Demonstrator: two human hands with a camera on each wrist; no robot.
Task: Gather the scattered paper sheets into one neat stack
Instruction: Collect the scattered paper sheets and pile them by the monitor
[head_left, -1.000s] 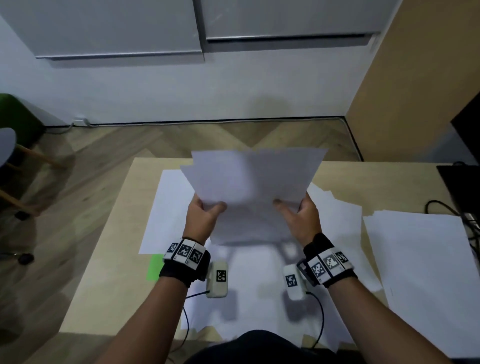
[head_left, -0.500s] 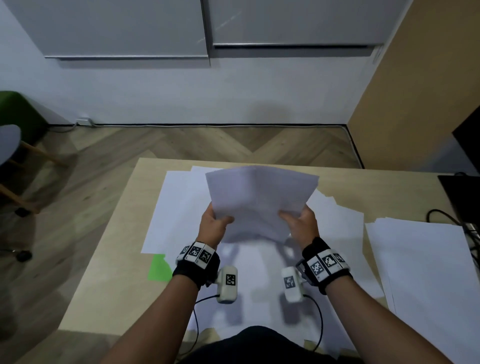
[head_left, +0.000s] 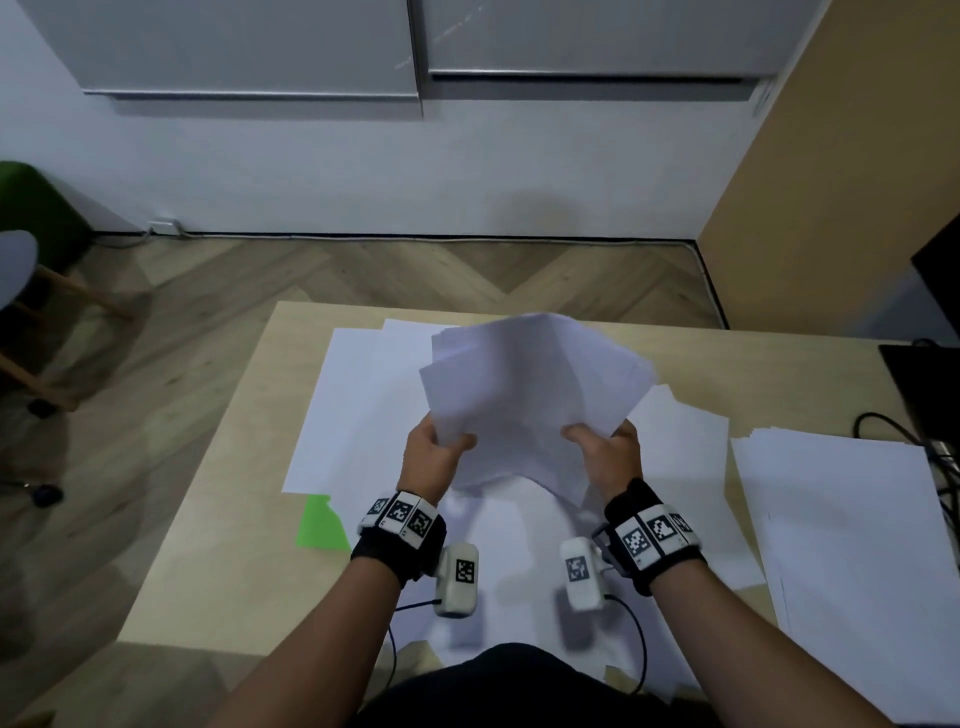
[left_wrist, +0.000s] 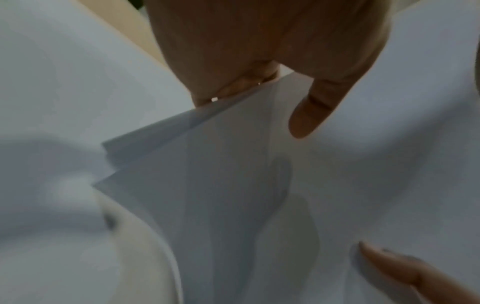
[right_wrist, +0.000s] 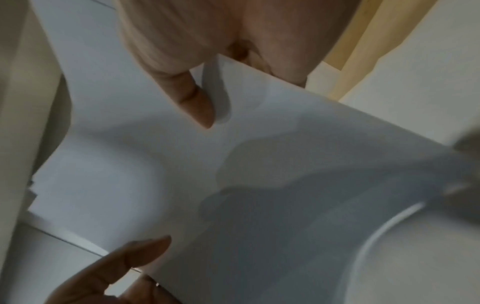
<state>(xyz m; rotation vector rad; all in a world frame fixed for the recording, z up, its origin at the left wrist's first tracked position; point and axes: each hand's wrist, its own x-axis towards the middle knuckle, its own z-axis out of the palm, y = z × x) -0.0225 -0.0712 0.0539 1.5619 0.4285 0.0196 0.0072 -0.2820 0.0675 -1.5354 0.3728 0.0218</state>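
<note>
While lifted, paper bundle (head_left: 530, 395) pinched between fingers (head_left: 457, 442)

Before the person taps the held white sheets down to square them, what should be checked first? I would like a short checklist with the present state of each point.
1. Left hand grips the bundle of white paper sheets: ok.
2. Right hand grips the same bundle: ok.
3. Sheet edges aligned: not ok, corners fan out at the far end.
4. Bundle lifted off the light wooden table: ok.
5. Landing area bare: not ok, loose white sheets on the table lie beneath.
6. Number of sheets held: cannot tell.
</note>
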